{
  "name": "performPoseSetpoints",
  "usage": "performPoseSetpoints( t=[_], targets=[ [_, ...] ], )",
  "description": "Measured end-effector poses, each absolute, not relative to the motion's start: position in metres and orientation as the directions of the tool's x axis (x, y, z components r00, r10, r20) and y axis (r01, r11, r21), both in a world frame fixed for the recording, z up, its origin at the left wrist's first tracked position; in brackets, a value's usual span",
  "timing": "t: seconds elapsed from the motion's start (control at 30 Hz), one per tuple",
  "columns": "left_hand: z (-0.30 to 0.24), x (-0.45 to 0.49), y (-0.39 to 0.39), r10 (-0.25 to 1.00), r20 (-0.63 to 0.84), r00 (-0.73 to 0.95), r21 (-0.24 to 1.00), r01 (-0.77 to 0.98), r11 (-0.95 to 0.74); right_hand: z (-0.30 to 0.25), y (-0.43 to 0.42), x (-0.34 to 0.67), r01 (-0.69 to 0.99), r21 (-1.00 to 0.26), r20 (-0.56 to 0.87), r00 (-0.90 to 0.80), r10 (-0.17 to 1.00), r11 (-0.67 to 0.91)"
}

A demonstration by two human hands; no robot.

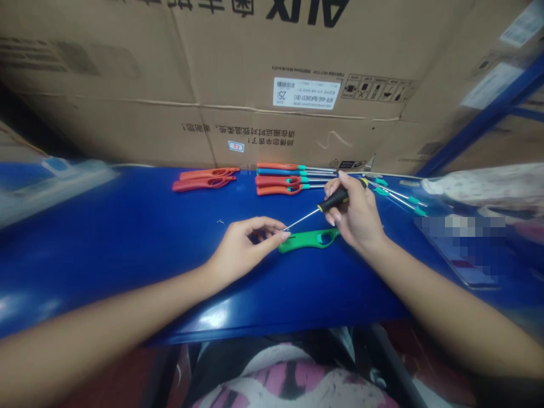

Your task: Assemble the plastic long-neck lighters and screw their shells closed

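Observation:
My right hand [359, 212] is closed around the black-and-yellow handle of a screwdriver [335, 199]. Its thin metal shaft slants down to the left, ending at the fingertips of my left hand [253, 241]. There the thumb and forefinger are pinched together around the tip, and whatever small thing they may hold is hidden. A green lighter casing [304, 239] with a trigger loop lies flat on the blue table [140, 243]; its left end is at my left thumb, its right end close under my right hand.
Behind stand a row of long-necked lighters [278, 181] and two orange-red casings [206, 179]. Metal rods with teal parts [399, 195] lie at right, near a phone [457, 255]. Tiny pieces [220, 221] lie left. A large cardboard box [238, 85] walls off the back.

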State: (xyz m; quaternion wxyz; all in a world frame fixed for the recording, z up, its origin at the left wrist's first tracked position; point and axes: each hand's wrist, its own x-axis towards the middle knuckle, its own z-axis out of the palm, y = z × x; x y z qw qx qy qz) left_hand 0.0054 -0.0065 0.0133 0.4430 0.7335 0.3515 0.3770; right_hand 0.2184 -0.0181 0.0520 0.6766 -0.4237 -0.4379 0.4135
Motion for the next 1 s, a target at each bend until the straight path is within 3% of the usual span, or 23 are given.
performPoseSetpoints(
  t=[0.73,1.0],
  targets=[
    [0.011,0.0,-0.005,0.766,0.374,0.523,0.799,0.237,-0.553,0.055,-0.023,0.218,-0.15,-0.925,0.31,0.232,0.922,0.348],
    [0.004,0.001,-0.003,0.718,0.388,0.578,0.765,0.232,-0.6,0.053,-0.028,0.22,0.056,-0.884,0.467,0.121,0.876,0.464]
  ],
)
